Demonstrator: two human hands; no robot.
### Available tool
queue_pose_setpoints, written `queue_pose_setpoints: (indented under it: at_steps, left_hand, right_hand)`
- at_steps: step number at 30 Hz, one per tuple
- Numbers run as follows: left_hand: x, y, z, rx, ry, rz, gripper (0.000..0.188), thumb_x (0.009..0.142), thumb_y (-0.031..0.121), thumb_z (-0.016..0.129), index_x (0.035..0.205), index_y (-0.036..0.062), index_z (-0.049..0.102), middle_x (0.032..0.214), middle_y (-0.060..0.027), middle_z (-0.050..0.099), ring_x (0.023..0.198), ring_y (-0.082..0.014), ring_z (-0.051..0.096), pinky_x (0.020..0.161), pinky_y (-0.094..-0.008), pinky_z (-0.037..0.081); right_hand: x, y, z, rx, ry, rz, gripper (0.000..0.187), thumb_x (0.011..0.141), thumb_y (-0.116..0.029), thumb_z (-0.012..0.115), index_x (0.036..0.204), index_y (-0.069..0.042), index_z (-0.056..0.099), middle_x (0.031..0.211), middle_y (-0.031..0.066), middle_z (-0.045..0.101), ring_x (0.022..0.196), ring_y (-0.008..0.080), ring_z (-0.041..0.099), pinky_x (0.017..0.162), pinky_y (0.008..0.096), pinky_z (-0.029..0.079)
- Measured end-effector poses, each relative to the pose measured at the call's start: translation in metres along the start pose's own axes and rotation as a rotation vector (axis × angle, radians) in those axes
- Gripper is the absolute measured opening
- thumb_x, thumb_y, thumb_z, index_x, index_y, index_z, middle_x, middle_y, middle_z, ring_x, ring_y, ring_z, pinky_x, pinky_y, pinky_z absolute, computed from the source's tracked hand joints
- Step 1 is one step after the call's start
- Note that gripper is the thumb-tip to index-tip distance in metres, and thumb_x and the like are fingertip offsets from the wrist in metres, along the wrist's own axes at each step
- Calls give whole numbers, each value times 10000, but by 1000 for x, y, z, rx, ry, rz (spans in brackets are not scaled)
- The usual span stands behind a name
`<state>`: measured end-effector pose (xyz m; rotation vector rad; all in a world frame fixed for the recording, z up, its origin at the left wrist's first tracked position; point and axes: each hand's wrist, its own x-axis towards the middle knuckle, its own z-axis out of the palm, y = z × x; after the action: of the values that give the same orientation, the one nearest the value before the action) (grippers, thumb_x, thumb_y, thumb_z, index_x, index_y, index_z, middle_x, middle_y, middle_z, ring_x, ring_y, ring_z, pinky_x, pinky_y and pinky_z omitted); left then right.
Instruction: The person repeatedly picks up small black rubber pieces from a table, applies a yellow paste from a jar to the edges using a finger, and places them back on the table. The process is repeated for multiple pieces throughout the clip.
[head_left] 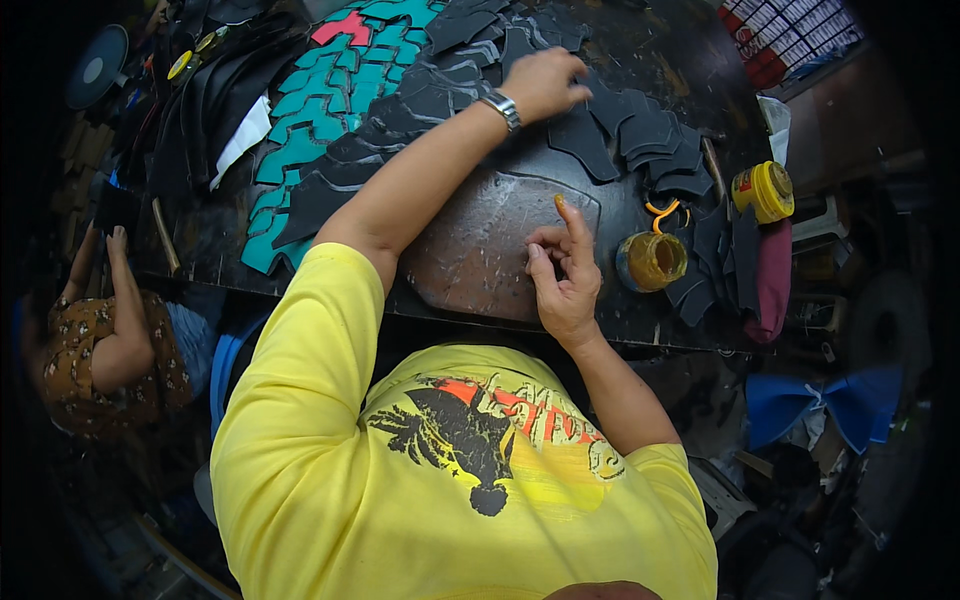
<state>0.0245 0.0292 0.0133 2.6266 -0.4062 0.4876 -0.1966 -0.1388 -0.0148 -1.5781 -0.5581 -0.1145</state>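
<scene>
A worker in a yellow printed T-shirt (400, 480) leans over a dark, glue-stained counter (480, 250) at the centre of the frame. Nearest the body, the right hand (562, 272) hovers just above the bare worn patch of the counter, holding nothing: thumb and bent fingers are loosely gathered while the forefinger (572, 222) stands straight up, its tip smeared with yellowish adhesive. Just right of it sits an open jar of amber glue (650, 260) with an orange hooked handle (662, 212) above its rim, and farther right a yellow-lidded tin (764, 190) lies on its side next to a maroon cloth (774, 282).

Farther up, the left arm, wearing a metal wristwatch (502, 108), stretches across to the top centre, where the left hand (542, 82) presses down with curled fingers on the heap of dark grey cut pieces (610, 130); whether it has pinched one is not clear. Rows of overlapping teal cut pieces (320, 120) and one pink piece (340, 28) fan out toward the upper left.

At the left edge another person in a brown patterned top (90, 360) works separately.

The step in hand looks like gluing: a fresh piece being fetched while the glue finger waits. The next move likely calls for drawing one single piece off the stack to the bare patch without smearing the others.
</scene>
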Motion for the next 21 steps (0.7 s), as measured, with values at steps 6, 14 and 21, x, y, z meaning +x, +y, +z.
queue_pose_setpoints:
  at_steps: [6, 14, 21]
  left_hand:
    - [-3, 32, 39, 68, -91, 174, 422, 807, 398, 750, 1162, 172, 716, 1166, -88, 670, 1096, -298, 637, 902, -408, 526]
    - [-20, 42, -7, -112, 329, 275, 170, 865, 181, 721, 1024, 131, 751, 982, -47, 682, 873, -239, 679, 779, -325, 556]
    - [-164, 36, -103, -542, -130, 123, 202, 829, -38, 696, 1013, 44, 714, 1047, -69, 697, 960, -214, 698, 823, -304, 552]
  right_hand:
    - [-4, 4, -3, -5, 38, -15, 622, 898, 63, 576, 1479, -53, 390, 898, 56, 635, 724, 101, 573, 687, 232, 486]
    - [1, -7, 0, 69, 59, -37, 627, 897, 70, 591, 1478, -58, 395, 893, 50, 627, 723, 94, 567, 680, 228, 484]
    - [-2, -77, -65, -431, -176, -370, 453, 776, 115, 622, 1195, -50, 673, 966, 103, 616, 801, 211, 624, 682, 301, 511]
